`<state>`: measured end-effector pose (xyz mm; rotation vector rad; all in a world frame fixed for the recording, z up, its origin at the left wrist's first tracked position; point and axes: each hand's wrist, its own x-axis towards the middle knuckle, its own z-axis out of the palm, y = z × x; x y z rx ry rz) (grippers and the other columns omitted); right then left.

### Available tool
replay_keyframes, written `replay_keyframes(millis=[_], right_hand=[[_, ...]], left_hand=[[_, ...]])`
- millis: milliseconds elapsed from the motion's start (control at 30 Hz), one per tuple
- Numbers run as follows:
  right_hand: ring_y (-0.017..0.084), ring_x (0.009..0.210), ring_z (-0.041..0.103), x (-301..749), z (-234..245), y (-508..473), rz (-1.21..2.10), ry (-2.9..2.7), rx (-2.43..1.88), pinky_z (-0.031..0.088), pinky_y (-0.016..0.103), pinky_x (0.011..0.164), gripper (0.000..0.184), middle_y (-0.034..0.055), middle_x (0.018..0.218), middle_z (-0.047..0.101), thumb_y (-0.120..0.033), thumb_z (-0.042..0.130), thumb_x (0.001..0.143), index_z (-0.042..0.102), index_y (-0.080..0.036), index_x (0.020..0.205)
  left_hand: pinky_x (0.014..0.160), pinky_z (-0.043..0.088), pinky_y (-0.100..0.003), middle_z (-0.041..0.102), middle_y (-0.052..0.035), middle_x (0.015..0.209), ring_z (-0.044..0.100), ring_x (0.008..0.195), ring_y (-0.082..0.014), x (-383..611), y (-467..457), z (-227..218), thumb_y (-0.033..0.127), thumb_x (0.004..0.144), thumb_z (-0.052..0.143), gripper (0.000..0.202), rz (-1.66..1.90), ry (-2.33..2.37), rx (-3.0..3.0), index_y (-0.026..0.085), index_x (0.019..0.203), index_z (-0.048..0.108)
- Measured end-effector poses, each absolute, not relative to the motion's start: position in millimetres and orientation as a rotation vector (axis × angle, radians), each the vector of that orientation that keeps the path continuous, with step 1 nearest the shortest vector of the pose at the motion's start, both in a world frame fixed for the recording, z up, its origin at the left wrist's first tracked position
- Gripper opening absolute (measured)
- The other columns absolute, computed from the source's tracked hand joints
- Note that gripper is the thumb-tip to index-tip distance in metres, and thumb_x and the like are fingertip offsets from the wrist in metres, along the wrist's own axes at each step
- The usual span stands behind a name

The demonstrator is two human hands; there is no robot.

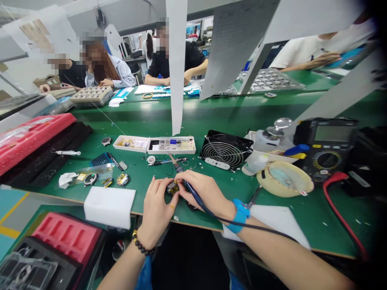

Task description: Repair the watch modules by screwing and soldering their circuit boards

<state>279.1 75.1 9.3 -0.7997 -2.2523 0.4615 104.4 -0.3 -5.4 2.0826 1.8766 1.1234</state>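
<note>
My left hand (pixel 157 207) is closed around the edge of a small round watch module (pixel 173 187) with yellow and dark parts, just above the bench's front edge. In my right hand (pixel 207 188) lies a soldering iron (pixel 195 195), its metal end pointing away from me and its cable running back over my forearm. The right fingertips also meet at the watch module, covering part of it. To the left lie another round watch module (pixel 123 179), a small yellow part (pixel 107 182) and a watch case (pixel 90 179).
A black fan (pixel 225 151) stands beyond my right hand, beside a bowl (pixel 284 179) and a multimeter (pixel 326 149). White parts boxes (pixel 171 145) sit ahead. White foam (pixel 109 205) overhangs the front edge. Red foam trays (pixel 66 237) are at lower left. Several people work across the bench.
</note>
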Motion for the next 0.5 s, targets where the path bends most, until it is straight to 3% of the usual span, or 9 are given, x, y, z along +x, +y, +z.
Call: replay_keyframes(millis=[200, 333, 500], right_hand=[[0.016, 0.081, 0.070, 280.3, 19.8, 72.4, 0.437, -2.175, -0.733, 0.051, 0.026, 0.069, 0.024, 0.0021, 0.098, 0.072, -0.011, 0.059, 0.094, 0.064, -0.024, 0.114], [0.018, 0.087, 0.073, 279.9, 18.5, 71.4, 0.573, -2.181, -0.648, 0.055, 0.027, 0.075, 0.026, 0.0032, 0.104, 0.072, -0.012, 0.058, 0.097, 0.062, -0.025, 0.119], [0.020, 0.109, 0.074, 277.6, 14.0, 70.4, 0.761, -2.167, -0.548, 0.059, 0.031, 0.093, 0.027, 0.0051, 0.121, 0.073, -0.013, 0.054, 0.101, 0.059, -0.027, 0.123]], left_hand=[[0.097, 0.062, -0.039, 0.072, -0.0066, 0.119, 0.070, 0.111, -0.0241, 71.9, -3.8, 13.8, 0.022, 0.091, 0.078, 0.038, 0.909, 1.609, 2.170, 0.026, 0.127, 0.066], [0.100, 0.061, -0.038, 0.072, -0.0064, 0.122, 0.070, 0.114, -0.0228, 60.0, -8.8, 15.0, 0.020, 0.092, 0.078, 0.041, 0.901, 1.567, 2.121, 0.026, 0.129, 0.062], [0.107, 0.057, -0.038, 0.071, -0.0063, 0.128, 0.067, 0.120, -0.0214, 60.4, -8.8, 11.0, 0.019, 0.096, 0.073, 0.026, 0.924, 1.476, 2.153, 0.026, 0.120, 0.066]])
